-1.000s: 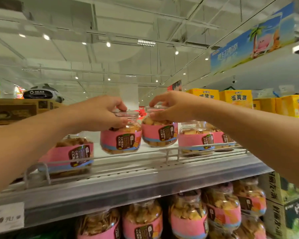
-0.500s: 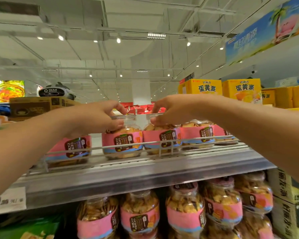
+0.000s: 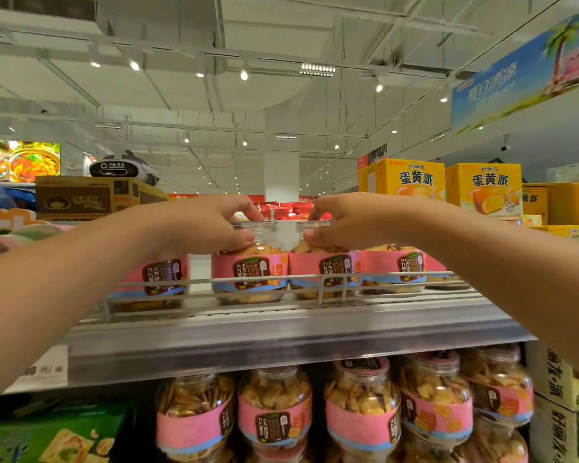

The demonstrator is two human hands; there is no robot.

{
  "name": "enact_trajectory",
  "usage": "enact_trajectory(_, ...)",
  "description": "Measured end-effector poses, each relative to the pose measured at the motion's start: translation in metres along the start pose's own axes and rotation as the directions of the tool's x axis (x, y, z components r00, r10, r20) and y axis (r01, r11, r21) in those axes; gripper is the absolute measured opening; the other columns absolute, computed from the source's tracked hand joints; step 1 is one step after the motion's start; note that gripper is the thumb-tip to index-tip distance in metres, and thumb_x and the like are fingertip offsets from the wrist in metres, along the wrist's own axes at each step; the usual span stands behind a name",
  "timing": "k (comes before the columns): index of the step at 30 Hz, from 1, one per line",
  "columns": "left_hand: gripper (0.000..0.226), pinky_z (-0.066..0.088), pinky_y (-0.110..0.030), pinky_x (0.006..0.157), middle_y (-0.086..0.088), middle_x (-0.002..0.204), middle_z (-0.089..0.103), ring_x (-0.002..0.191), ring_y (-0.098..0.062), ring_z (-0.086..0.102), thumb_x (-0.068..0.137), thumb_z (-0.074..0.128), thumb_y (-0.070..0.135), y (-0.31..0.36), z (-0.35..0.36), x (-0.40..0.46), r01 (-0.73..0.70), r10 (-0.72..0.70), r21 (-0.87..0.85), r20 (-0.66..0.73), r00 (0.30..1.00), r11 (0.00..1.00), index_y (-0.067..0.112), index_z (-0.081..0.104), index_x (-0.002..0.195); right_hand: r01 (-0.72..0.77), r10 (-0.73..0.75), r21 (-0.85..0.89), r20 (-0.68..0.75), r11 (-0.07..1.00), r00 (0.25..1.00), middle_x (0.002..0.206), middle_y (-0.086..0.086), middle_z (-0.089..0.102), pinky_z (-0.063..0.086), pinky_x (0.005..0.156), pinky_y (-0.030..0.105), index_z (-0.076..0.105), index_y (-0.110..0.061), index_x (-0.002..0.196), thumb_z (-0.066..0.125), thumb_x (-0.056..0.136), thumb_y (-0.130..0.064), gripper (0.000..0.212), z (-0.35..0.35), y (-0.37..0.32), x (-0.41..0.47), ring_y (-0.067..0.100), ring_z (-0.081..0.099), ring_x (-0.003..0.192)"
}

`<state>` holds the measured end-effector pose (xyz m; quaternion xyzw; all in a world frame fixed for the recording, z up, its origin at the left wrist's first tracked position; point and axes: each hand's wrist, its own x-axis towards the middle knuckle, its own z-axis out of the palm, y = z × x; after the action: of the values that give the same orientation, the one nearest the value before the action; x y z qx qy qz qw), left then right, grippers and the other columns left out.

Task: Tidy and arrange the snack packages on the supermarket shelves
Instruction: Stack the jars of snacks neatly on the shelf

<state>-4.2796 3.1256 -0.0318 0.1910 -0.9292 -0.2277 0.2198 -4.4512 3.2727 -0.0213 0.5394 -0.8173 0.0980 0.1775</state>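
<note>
My left hand [image 3: 201, 225] has its fingers curled round the neck of one clear snack jar [image 3: 249, 265]; my right hand [image 3: 345, 222] grips the neck of the jar beside it [image 3: 325, 267] the same way. Both jars stand touching on the metal shelf [image 3: 281, 332], behind its wire rail [image 3: 281, 281]. Below my fingers, more jars [image 3: 361, 406] fill the lower shelf.

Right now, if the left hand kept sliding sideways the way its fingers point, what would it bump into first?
Probably the neighbouring jar, gripped by the right hand. The left hand grips its own jar by the lid, fingers pointing right; the two jars look nearly touching, though depth is uncertain.
</note>
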Motion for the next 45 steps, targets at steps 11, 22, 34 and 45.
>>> enact_trajectory(11,0.038,0.031,-0.023,0.09,0.014,0.129,0.049,0.116,-0.006,0.044,0.092,0.051,0.046,-0.015,-0.015,-0.043,-0.267,0.475,0.526,-0.312,0.823,0.807,0.032,0.053,0.128,0.274,-0.289,-0.091,-0.341,0.957,0.895,0.126,-0.001,0.058,0.043,0.079,0.03,0.052,-0.028,0.13,0.054,0.093,-0.044,0.041,0.006,-0.037,-0.017,0.017,0.053,0.101)
enact_trajectory(22,0.04,0.046,-0.049,0.085,-0.014,0.109,0.059,0.1,-0.035,0.056,0.091,0.052,0.032,-0.132,-0.03,-0.152,-0.101,0.576,0.844,-0.267,0.772,0.526,0.003,0.065,0.115,0.608,-0.522,0.019,-0.492,0.794,0.697,0.106,-0.001,0.065,0.053,0.076,0.038,0.065,-0.018,0.115,0.055,0.09,-0.028,0.029,0.072,-0.157,-0.023,0.021,0.06,0.096)
enact_trajectory(34,0.038,0.043,-0.041,0.083,-0.013,0.102,0.065,0.095,-0.029,0.053,0.089,0.055,0.023,-0.168,-0.015,-0.147,-0.172,0.747,0.848,-0.325,0.58,0.502,0.0,0.066,0.117,0.44,-0.305,0.117,-0.563,0.89,0.768,0.092,0.001,0.063,0.051,0.066,0.036,0.07,-0.012,0.108,0.063,0.085,-0.008,0.025,0.092,-0.196,-0.037,0.021,0.06,0.079)
enact_trajectory(45,0.036,0.048,-0.049,0.074,-0.013,0.094,0.064,0.087,-0.035,0.057,0.082,0.058,0.017,-0.17,-0.013,-0.144,-0.188,0.734,0.802,-0.389,0.557,0.567,-0.001,0.069,0.112,0.412,-0.304,0.099,-0.528,0.906,0.793,0.087,0.003,0.059,0.05,0.065,0.04,0.072,-0.012,0.109,0.06,0.086,-0.011,0.025,0.085,-0.198,-0.038,0.022,0.058,0.074)
